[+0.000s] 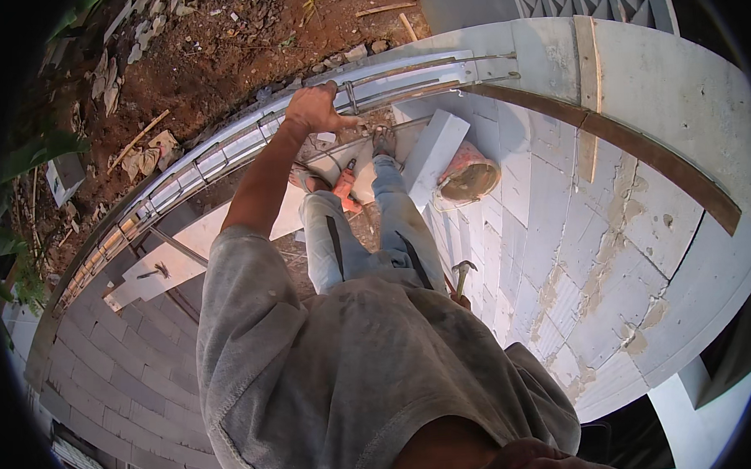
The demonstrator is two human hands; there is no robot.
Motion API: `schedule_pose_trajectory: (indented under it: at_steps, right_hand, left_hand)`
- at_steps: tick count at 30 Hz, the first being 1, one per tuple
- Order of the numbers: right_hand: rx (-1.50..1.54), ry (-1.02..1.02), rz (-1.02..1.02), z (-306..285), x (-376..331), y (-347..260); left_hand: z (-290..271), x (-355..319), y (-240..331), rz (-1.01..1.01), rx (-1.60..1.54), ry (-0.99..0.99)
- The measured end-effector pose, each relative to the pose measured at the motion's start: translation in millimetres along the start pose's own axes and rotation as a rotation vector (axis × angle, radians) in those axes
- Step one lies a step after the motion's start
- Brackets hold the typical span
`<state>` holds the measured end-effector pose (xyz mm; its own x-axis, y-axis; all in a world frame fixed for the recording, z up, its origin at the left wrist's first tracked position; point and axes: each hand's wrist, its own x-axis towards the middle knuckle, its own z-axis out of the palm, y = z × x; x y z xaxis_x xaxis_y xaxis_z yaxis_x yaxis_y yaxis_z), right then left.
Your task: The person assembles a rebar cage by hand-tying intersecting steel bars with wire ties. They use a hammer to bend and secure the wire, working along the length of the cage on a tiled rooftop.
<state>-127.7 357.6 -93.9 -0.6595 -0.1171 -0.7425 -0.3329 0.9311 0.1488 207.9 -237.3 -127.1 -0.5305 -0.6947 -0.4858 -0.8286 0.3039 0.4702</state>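
Observation:
My left hand (313, 110) reaches forward to the rebar cage (262, 125) on top of the low wall. Its fingers bend over the far bars, while the thumb stays on the near side, pointing right. The cage has long thin rods tied with small stirrups and curves away to the left. My right hand is out of view; only the grey sleeve on that side shows. Between my feet, an orange power drill (345, 185) lies on a pale board. A hammer (462, 274) hangs at my right hip, its handle partly hidden.
A mortar-caked bucket (469, 178) stands right of my feet, beside a white block (439, 155). Pale block walls (594, 250) rise at the right, with a dark wooden strip (640, 160) along them. A plank (171, 264) spans the left side. Beyond the wall lies reddish soil (217, 57) with debris.

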Motion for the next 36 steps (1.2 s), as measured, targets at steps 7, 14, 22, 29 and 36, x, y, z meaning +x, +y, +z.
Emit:
schedule_pose_trajectory:
  at_steps: [7, 14, 22, 29, 36]
  right_hand:
    - [0.089, -0.180, -0.032, -64.0, 10.2, -43.9]
    - [0.451, -0.103, -0.074, -84.7, 9.5, -110.4]
    - [0.421, -0.051, -0.100, -12.2, 36.5, -39.9]
    - [0.218, -0.139, -0.169, -6.0, 64.5, -19.1]
    - [0.147, -0.257, -0.213, -59.7, 48.5, -86.1]
  left_hand:
    - [0.0, 2.9, 3.0, -0.074, 0.030, -0.076]
    - [-4.3, 2.4, 19.2, -0.160, 0.140, -0.114]
    - [18.2, 5.4, 18.1, -0.180, 0.144, 0.041]
    - [35.1, 9.8, 28.0, -0.264, 0.109, 0.153]
    - [27.3, 0.1, 34.3, -0.274, 0.145, 0.202]
